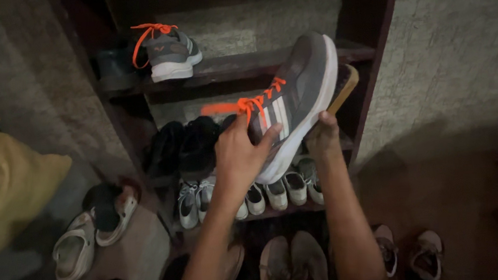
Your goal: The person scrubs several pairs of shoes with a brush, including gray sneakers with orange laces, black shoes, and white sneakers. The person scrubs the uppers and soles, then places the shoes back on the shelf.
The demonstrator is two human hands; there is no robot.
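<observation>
One grey sneaker [298,96] with orange laces and a white sole is held up in front of a dark wooden shoe rack [370,52], tilted with its toe raised toward the upper right and its heel low. The left hand [239,155] is closed over the lace area and the side of the shoe, thumb spread along the sole edge. The right hand [322,134] is wrapped under the sole from below, so the shoe is supported at two places and held between both hands. The toe is level with the top shelf [244,65], near its right end, but the shoe is not resting on it.

On that top shelf, toward the left, the matching grey sneaker [170,52] is seen with its orange laces hanging loose. Judging from this, the shoe is at the stage of being carried at shelf height; a level sole and a free stretch of shelf beside its mate would be called for by any setting down.

Dark shoes [183,147] are packed on the middle shelf, and a row of small white shoes [275,193] on the lower one. Pale clogs [93,230] and other footwear are scattered on the floor [466,201], and a yellow bag [9,178] is slumped at the left.
</observation>
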